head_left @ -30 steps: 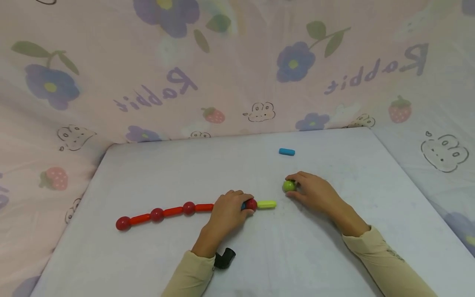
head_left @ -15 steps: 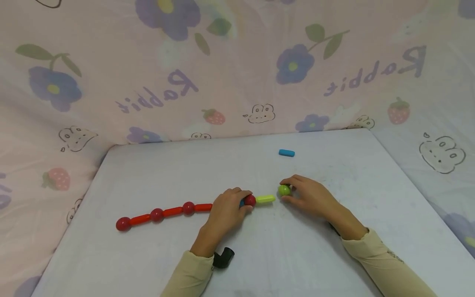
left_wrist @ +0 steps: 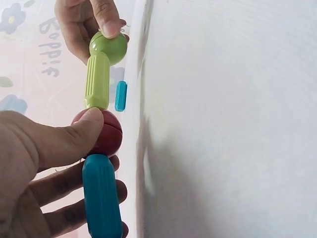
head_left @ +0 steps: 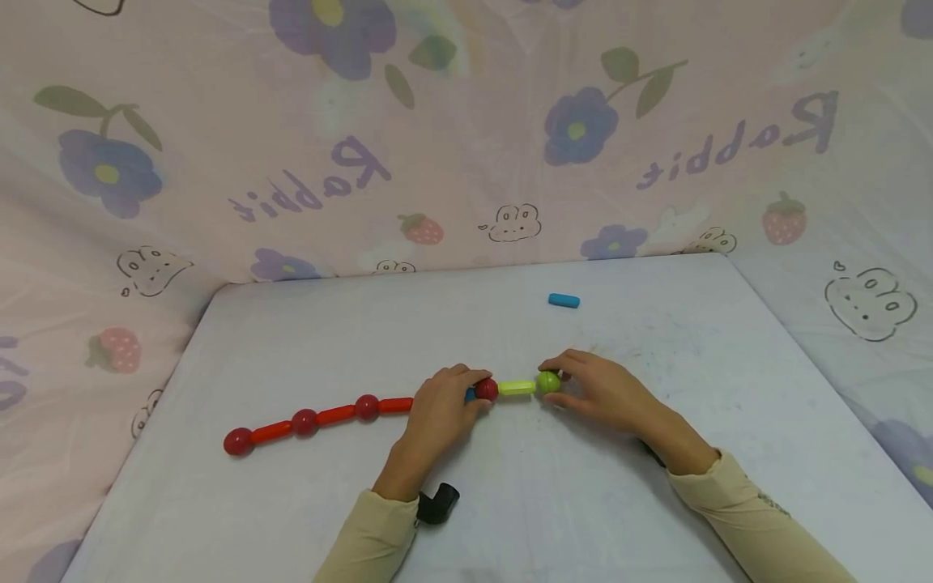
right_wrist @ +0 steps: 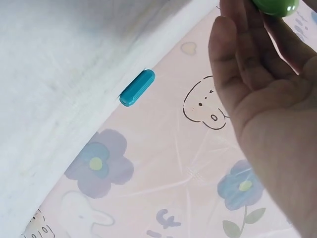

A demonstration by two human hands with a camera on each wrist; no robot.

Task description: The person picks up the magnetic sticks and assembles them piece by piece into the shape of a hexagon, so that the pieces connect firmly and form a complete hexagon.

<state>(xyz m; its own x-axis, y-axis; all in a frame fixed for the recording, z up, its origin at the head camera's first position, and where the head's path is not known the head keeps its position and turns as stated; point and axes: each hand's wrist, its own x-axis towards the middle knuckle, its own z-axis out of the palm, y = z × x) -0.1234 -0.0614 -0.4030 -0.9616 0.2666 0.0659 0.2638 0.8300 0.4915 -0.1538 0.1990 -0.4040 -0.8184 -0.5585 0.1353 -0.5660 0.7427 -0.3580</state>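
A chain of red balls (head_left: 368, 407) and red rods (head_left: 336, 415) runs across the white table to my left hand (head_left: 440, 413). That hand pinches a dark red ball (left_wrist: 110, 136) between thumb and fingers, with a blue rod (left_wrist: 101, 196) on one side of it and a yellow-green rod (left_wrist: 97, 82) on the other. My right hand (head_left: 601, 393) grips a green ball (head_left: 548, 382) by thumb and fingertips, right at the free end of the yellow-green rod. In the right wrist view only the ball's lower edge shows. The left hand hides the chain's middle in the head view.
A loose blue rod (head_left: 564, 300) lies near the back of the white table (head_left: 350, 324). A printed cloth (head_left: 466, 146) hangs behind and at the sides. A black device (head_left: 439, 504) sits at my left wrist.
My right hand has brought the green ball leftward to the end of the yellow-green rod. My left hand, still holding the red ball, has shifted slightly left, and the chain's end has tilted up a little.
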